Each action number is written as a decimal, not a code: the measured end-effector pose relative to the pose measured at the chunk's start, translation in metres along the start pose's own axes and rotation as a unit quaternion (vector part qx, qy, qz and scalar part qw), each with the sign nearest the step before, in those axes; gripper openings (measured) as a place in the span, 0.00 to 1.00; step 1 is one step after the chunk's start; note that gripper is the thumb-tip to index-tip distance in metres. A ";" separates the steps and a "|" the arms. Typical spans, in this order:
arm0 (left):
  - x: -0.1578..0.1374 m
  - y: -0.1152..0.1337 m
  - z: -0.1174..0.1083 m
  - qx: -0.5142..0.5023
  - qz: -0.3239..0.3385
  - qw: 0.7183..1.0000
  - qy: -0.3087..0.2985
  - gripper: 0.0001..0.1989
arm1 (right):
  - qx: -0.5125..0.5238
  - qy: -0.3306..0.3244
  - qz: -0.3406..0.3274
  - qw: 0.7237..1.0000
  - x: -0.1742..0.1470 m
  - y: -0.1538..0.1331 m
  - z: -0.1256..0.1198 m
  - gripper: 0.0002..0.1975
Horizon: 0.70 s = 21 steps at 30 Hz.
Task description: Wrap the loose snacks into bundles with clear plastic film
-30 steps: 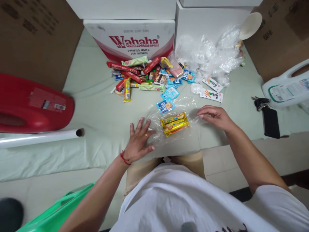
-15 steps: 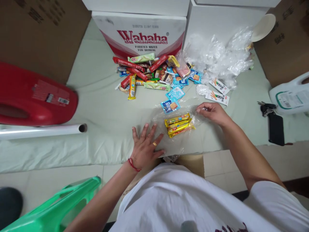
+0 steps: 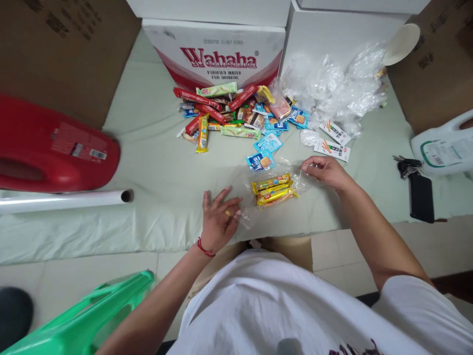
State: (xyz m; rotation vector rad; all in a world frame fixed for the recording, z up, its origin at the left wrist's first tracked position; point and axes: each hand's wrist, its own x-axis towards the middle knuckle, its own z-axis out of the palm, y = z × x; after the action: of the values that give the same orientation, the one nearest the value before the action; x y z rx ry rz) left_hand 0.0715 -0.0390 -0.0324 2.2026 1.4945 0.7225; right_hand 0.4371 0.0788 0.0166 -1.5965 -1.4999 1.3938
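A clear plastic bag (image 3: pixel 247 183) lies near the table's front edge with several yellow-wrapped snack bars (image 3: pixel 275 190) in it. At its left side my left hand (image 3: pixel 219 217) pinches the bag's edge between thumb and forefinger, the other fingers spread. My right hand (image 3: pixel 325 171) is closed on the bag's right edge, thumb against forefinger. Two blue snack packets (image 3: pixel 260 160) lie just beyond the bag. Behind them is a pile of wrapped snacks, with red bars (image 3: pixel 209 112) and a green-wrapped bar (image 3: pixel 240 132) among them.
A Wahaha carton (image 3: pixel 218 54) stands at the back, beside crumpled clear bags (image 3: pixel 332 84) and two white packets (image 3: pixel 332 149). A red jug (image 3: pixel 55 148) and a white roll (image 3: pixel 62 201) are left. Keys (image 3: pixel 406 165), a black phone (image 3: pixel 422 197) and a white jug (image 3: pixel 443 143) are right.
My left hand has gone from lying flat with fingers spread to pinching the bag's left edge, which is now lifted slightly. My right hand stays on the other edge.
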 end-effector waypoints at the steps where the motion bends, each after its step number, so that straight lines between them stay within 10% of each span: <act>1: 0.001 0.000 0.000 -0.015 -0.016 1.000 -0.002 0.15 | 0.008 -0.003 0.004 1.000 0.001 0.001 0.000 0.25; 21: 0.018 -0.001 0.016 0.037 -0.165 0.978 0.123 0.18 | -0.283 0.073 0.009 0.956 0.005 0.021 0.005 0.24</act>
State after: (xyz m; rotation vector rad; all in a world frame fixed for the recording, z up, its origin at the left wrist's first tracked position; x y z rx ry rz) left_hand 0.0865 -0.0221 -0.0420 1.8967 1.9770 0.8610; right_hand 0.4401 0.0774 -0.0054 -1.9948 -1.9026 0.8641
